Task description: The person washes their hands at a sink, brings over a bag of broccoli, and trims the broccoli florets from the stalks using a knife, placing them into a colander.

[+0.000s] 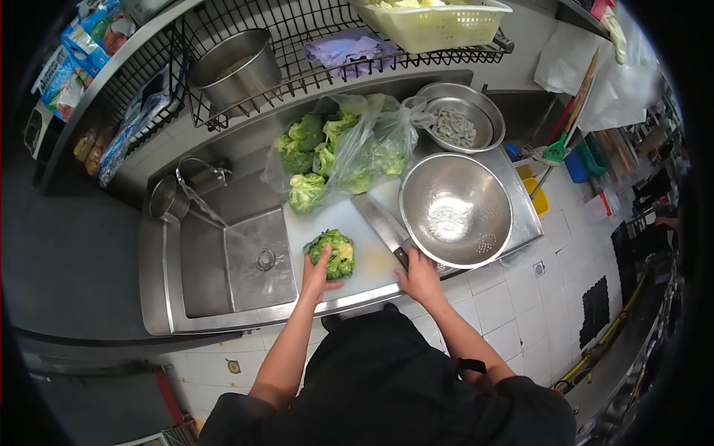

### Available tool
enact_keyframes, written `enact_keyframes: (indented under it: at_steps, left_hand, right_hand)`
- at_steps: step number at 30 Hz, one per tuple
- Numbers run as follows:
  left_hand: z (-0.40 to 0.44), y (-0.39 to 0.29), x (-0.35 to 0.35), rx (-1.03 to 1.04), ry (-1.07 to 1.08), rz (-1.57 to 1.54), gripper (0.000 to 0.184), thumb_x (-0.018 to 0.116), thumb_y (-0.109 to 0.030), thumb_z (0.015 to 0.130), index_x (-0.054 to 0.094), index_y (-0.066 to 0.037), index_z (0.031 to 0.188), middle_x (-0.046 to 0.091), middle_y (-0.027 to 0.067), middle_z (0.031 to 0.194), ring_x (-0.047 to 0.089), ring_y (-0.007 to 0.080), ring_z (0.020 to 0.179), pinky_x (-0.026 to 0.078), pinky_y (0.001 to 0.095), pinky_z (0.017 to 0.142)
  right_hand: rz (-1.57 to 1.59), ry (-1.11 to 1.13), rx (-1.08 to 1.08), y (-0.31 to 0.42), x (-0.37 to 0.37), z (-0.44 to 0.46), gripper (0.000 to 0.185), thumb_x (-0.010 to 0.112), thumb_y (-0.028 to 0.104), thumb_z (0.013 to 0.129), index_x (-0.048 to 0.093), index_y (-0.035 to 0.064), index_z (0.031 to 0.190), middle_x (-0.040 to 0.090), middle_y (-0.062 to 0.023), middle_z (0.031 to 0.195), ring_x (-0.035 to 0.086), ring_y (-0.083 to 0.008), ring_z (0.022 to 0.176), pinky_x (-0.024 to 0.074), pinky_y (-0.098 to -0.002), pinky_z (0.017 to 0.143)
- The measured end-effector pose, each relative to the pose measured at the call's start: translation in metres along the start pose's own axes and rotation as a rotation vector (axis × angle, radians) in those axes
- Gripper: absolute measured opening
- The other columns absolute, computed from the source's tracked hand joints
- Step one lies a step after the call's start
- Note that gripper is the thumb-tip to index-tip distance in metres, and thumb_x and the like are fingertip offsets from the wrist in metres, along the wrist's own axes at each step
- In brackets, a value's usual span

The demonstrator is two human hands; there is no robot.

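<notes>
My left hand (pixel 315 276) has its fingers against the near left side of a broccoli head (pixel 338 253), its thumb apart below. The broccoli sits on a white cutting board (pixel 375 279). My right hand (pixel 422 279) is closed at the black handle of a kitchen knife (pixel 381 224), whose broad blade lies over the board and points away to the left; part of the grip is hidden. Behind the board, a clear plastic bag (pixel 349 160) holds several broccoli heads. A large steel colander (pixel 456 209) stands right of the knife, close to my right hand.
Left of the board is a steel sink (pixel 256 264) with running water from a faucet (pixel 222 177). Steel bowls (pixel 480 111) with greyish pieces stand at the back right. Above, a wire rack (pixel 297 74) carries a pot (pixel 236 74), a purple cloth (pixel 349 52) and a pale basket (pixel 431 28).
</notes>
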State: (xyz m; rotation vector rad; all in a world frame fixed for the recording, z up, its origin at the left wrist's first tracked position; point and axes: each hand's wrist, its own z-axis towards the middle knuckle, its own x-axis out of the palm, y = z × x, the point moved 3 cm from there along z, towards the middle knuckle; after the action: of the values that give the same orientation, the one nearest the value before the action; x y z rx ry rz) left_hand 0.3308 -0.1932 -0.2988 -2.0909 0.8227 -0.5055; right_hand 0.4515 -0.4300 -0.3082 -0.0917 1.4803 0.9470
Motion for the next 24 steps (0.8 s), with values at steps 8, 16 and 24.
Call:
enact_keyframes:
  at_steps: [8, 16, 24]
  left_hand:
    - [0.022, 0.014, -0.02, -0.008, 0.151, -0.209, 0.066, 0.061, -0.055, 0.093, 0.038, -0.015, 0.142, 0.056, 0.0143, 0.131, 0.061, 0.0335, 0.114, 0.057, 0.0532, 0.078]
    - [0.038, 0.033, -0.062, -0.047, 0.522, -0.687, 0.06, 0.038, -0.055, 0.101, 0.044, -0.012, 0.142, 0.055, 0.0143, 0.137, 0.059, 0.0338, 0.119, 0.052, 0.0506, 0.089]
    - [0.033, 0.012, -0.072, -0.089, 0.743, -0.884, 0.072, 0.039, -0.061, 0.095, 0.041, -0.01, 0.147, 0.051, 0.0185, 0.142, 0.056, 0.0503, 0.117, 0.056, 0.0532, 0.082]
  right_hand:
    - [0.053, 0.153, 0.084, 0.003, 0.035, 0.016, 0.044, 0.066, 0.007, 0.083, 0.044, -0.0013, 0.121, 0.054, -0.0278, 0.111, 0.056, -0.0484, 0.105, 0.0481, -0.0533, 0.086]
    - [0.009, -0.053, 0.127, 0.03, -0.073, -0.013, 0.042, 0.077, 0.018, 0.078, 0.055, 0.0029, 0.11, 0.056, -0.0204, 0.105, 0.064, -0.0422, 0.091, 0.0532, -0.0511, 0.073]
    - [-0.333, -0.055, 0.115, 0.013, -0.071, 0.039, 0.027, 0.078, 0.021, 0.074, 0.06, 0.0036, 0.086, 0.058, -0.0121, 0.09, 0.066, -0.0333, 0.082, 0.0562, -0.0453, 0.063]
